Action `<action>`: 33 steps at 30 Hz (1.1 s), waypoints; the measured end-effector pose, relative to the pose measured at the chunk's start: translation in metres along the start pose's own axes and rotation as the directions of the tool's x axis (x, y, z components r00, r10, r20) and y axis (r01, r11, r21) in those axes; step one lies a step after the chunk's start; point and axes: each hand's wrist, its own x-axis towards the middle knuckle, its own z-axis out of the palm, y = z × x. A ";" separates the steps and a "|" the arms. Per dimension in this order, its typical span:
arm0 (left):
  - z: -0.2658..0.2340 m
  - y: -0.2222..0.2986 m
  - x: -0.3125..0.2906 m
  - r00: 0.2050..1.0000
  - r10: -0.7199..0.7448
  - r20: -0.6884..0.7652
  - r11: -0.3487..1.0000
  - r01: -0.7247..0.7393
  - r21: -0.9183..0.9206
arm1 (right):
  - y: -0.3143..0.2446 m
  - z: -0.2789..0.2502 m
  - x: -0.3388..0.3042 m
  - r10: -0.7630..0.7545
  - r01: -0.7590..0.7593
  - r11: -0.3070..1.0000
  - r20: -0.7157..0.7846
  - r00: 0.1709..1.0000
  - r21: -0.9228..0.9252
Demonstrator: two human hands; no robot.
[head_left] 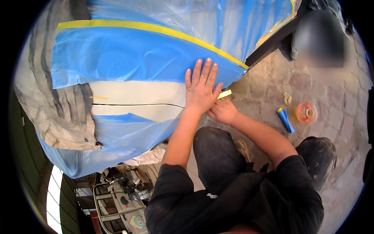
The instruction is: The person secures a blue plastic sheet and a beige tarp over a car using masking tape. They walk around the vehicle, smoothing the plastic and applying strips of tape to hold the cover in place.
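Note:
Blue plastic masking film (113,54) covers part of a pale car panel (136,93), with a strip of yellow masking tape (156,28) along its upper edge. My left hand (201,87) lies on the film's lower right part and the panel, fingers stretched out. Just below it, at the panel's right end, is my right hand (224,110) with its fingers curled; their tips are partly hidden by the left hand. A short piece of yellow tape (224,94) sticks out between the two hands. Whether the right fingers grip it is unclear.
On the brick paving to the right lie a blue film roll (286,121), a clear bottle with a red handle (306,113) and crumpled tape (287,97). A stained cloth (58,78) drapes over the left side. A vehicle (117,206) stands at the lower left.

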 end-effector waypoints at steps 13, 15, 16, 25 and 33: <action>0.010 -0.007 -0.049 0.940 -0.329 0.087 0.939 0.316 0.136 | 0.019 -0.054 0.060 0.309 -0.241 0.951 -0.560 0.769 0.194; 0.009 0.008 -0.046 0.922 -0.380 0.075 0.925 0.380 0.014 | 0.017 -0.061 0.068 0.227 -0.247 0.968 -0.597 0.770 0.048; 0.010 0.014 -0.045 0.911 -0.406 0.070 0.911 0.409 -0.048 | 0.020 -0.061 0.069 0.203 -0.237 0.971 -0.599 0.774 0.024; 0.015 0.016 -0.052 0.910 -0.407 0.082 0.903 0.414 -0.116 | 0.020 -0.059 0.081 0.092 -0.236 0.958 -0.606 0.790 -0.162; 0.018 0.014 -0.052 0.912 -0.410 0.014 0.896 0.405 -0.182 | 0.019 -0.052 0.071 -0.045 -0.050 0.989 -0.603 0.797 -0.140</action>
